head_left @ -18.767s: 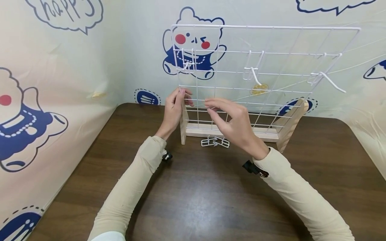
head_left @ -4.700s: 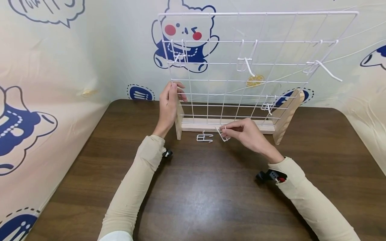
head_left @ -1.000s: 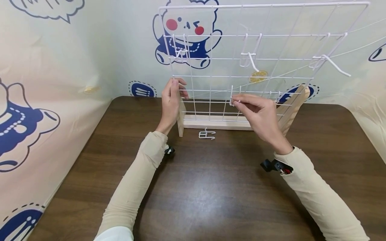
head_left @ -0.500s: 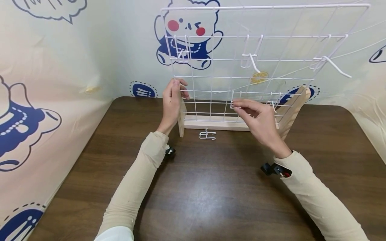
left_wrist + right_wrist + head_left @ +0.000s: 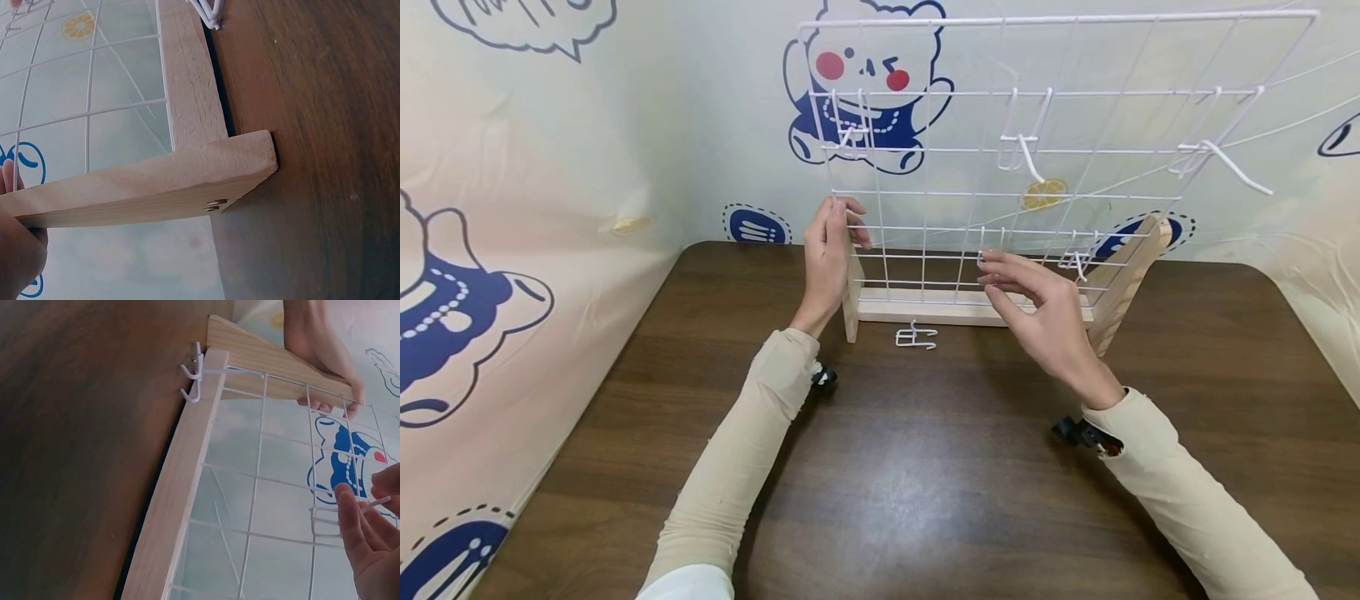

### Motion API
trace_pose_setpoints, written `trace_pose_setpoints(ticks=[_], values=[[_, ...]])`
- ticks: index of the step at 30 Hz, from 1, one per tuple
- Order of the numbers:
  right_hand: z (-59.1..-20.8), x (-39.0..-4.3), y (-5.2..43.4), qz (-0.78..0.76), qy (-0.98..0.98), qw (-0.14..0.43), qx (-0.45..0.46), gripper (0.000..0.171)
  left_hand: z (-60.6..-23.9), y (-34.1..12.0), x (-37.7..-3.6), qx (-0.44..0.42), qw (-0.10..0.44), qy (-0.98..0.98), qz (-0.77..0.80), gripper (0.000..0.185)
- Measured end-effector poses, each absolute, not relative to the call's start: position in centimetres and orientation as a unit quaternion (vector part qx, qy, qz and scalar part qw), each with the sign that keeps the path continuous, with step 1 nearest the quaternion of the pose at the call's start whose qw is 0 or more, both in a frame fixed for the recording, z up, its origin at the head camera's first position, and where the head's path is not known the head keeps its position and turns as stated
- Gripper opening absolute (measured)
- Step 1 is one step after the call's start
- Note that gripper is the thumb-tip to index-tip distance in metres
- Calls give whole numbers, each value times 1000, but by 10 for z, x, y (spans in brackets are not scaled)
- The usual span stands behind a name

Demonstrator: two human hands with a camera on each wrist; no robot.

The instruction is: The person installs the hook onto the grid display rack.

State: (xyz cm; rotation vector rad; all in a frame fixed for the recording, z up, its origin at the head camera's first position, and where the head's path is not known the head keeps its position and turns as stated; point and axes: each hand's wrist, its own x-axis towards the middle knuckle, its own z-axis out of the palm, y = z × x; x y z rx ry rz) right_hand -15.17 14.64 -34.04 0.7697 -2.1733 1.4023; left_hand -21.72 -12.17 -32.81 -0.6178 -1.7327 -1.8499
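A white wire grid rack (image 5: 1060, 19) stands tilted on wooden side feet and a wooden base bar (image 5: 940, 309). My left hand (image 5: 826, 254) grips its left side, thumb in front and fingers behind. Near a lower wire, my right hand (image 5: 1037, 304) has its thumb and fingers apart around a small white wire hook (image 5: 324, 524). That hook hangs on the grid; its prong shows between the fingers in the right wrist view, and the hand partly hides it in the head view. Another small hook (image 5: 916, 337) lies on the table before the base bar.
Larger white hooks hang on the upper grid: one at left (image 5: 852, 133), one mid-grid (image 5: 1027, 154) and one at right with a long prong (image 5: 1236, 169). A small hook (image 5: 1077, 262) hangs lower right. Behind the brown table (image 5: 880, 467) is a patterned backdrop.
Earlier, my right hand picked a small hook off the table and brought it to the lower grid. In the last half second its fingers have loosened from it. My left hand keeps its grip.
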Motion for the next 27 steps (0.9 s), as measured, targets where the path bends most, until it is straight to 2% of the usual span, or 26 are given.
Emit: trace_pose_setpoints(ticks=[6,16,20,27], values=[[-345,-148,149,439,-796,280,309,19,-329,-122,-217,-225,265,-641,-685,34],[-344,-139,150,437,-773,324,327,16,-329,-121,-218,-220,262,-641,-687,32],[-343,-136,148,442,-768,310,345,16,-328,-120,-218,-220,264,-642,-686,34],[-350,-136,142,466,-782,242,335,19,-329,-120,-218,-218,263,-641,-687,31]])
